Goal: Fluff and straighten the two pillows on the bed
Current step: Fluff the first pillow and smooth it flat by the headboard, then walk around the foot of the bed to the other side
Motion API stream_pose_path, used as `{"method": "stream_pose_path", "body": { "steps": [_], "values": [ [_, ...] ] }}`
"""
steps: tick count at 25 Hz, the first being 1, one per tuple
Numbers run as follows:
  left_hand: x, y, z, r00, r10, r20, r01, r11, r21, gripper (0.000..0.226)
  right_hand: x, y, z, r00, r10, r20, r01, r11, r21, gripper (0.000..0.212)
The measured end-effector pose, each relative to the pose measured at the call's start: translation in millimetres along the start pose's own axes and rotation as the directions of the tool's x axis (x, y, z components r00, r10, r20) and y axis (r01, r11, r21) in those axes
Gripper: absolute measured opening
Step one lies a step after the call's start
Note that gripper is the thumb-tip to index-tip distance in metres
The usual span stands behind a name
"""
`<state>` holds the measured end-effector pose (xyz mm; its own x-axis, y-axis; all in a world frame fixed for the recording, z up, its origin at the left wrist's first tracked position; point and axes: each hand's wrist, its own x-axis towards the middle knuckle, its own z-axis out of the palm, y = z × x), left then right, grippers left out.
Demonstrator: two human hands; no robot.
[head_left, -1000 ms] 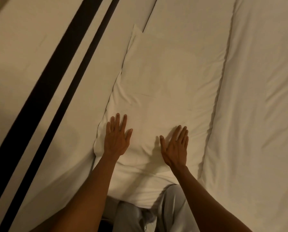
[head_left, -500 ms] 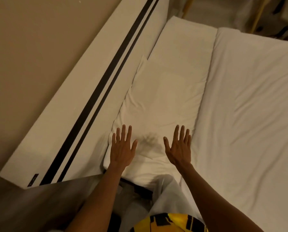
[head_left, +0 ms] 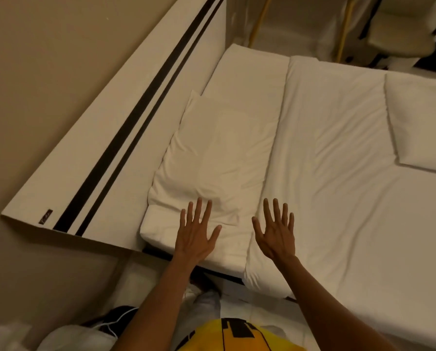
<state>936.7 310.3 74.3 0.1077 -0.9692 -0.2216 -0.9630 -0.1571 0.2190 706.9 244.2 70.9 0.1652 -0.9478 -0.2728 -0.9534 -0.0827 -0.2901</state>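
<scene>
A flat white pillow [head_left: 219, 148] lies along the head of the bed beside the headboard. A second white pillow [head_left: 422, 122] lies out on the duvet at the right edge of the view, partly cut off. My left hand [head_left: 195, 233] hovers with fingers spread over the near end of the first pillow. Over the duvet's folded edge just right of that pillow, my right hand [head_left: 275, 230] is also spread flat. Neither hand holds anything.
A white duvet [head_left: 338, 186] covers the bed. The white headboard [head_left: 105, 138] with two black stripes stands against a beige wall on the left. Chairs and thin gold legs [head_left: 343, 26] stand beyond the bed's far side. Bags or cloth lie on the floor at the bottom left.
My hands have lifted off the near pillow and drawn back toward its near end. The view has pulled back and now takes in the whole bed and the second pillow.
</scene>
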Motion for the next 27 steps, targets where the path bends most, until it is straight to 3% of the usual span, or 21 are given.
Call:
{"method": "stream_pose_path", "body": {
  "steps": [7,11,14,19,23,27],
  "values": [
    [-107.4,146.8,43.9,0.997,0.078,-0.007,-0.078,0.996,-0.035,0.075,-159.5,147.5,-6.6,0.993,0.109,-0.034,-0.108,0.993,0.048,0.071],
    [-163.6,240.0,61.9,0.983,0.18,0.044,-0.178,0.983,-0.047,0.072,-268.5,240.8,-6.7,0.958,0.27,-0.094,-0.263,0.961,0.084,0.073],
    [-178.8,308.8,63.1,0.952,0.304,0.025,-0.303,0.953,-0.023,0.069,-310.1,292.1,-21.9,0.895,0.419,-0.154,-0.382,0.897,0.221,0.074],
    [-201.5,430.9,89.3,0.889,0.441,0.123,-0.437,0.897,-0.06,0.071,-351.5,367.2,-43.9,0.764,0.603,-0.232,-0.512,0.784,0.351,0.078],
    [-221.1,530.8,129.1,0.758,0.617,0.214,-0.625,0.78,-0.036,0.07,-399.2,453.0,-49.1,0.643,0.735,-0.214,-0.651,0.673,0.351,0.075],
    [-229.0,653.6,170.9,0.686,0.666,0.293,-0.683,0.728,-0.055,0.071,-438.3,561.0,-77.8,0.511,0.828,-0.232,-0.722,0.56,0.406,0.077]
  ]
}}
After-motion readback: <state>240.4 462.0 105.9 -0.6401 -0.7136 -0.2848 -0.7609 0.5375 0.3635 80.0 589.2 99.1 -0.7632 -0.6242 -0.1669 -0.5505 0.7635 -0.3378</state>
